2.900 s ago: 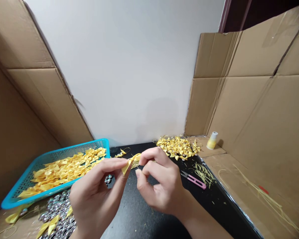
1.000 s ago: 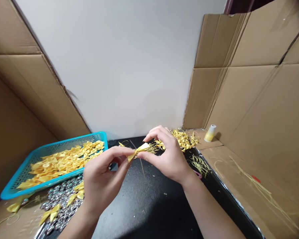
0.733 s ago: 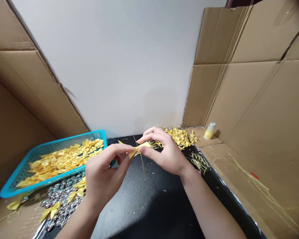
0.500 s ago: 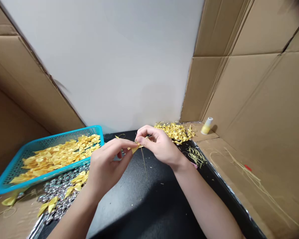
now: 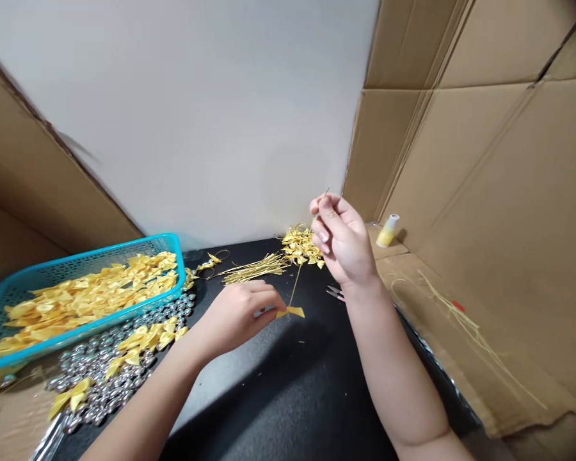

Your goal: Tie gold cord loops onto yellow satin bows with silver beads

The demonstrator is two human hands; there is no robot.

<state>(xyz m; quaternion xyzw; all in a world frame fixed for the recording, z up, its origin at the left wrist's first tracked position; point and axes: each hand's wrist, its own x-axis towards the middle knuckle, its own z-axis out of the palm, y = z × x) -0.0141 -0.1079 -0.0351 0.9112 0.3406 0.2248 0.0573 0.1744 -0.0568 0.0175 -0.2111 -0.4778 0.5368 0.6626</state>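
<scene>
My left hand (image 5: pixel 235 314) is low over the black tabletop (image 5: pixel 264 397), thumb and fingers pinched on a small yellow ribbon bow (image 5: pixel 296 312). A thin yellow thread (image 5: pixel 296 285) runs taut from the bow up toward my right hand (image 5: pixel 345 243). That hand is raised at the right, closed, with a needle (image 5: pixel 327 190) pinched between thumb and forefinger; only its tip shows above them. Behind the hands are a bundle of gold cords (image 5: pixel 256 267) and a pile of yellow bows with gold loops (image 5: pixel 300 243), partly hidden by my right hand.
A blue basket (image 5: pixel 100 315) of yellow bows stands left. Silver beads (image 5: pixel 100 365) with several loose bows lie before it. Scissors (image 5: pixel 335 292) rest by my right wrist. A thread cone (image 5: pixel 388 230) and loose pale threads (image 5: pixel 475 333) are on cardboard at right.
My hands have moved apart: the right one rose with the needle, drawing the thread taut, while the left moved slightly right and down with the bow. The camera view shifted too.
</scene>
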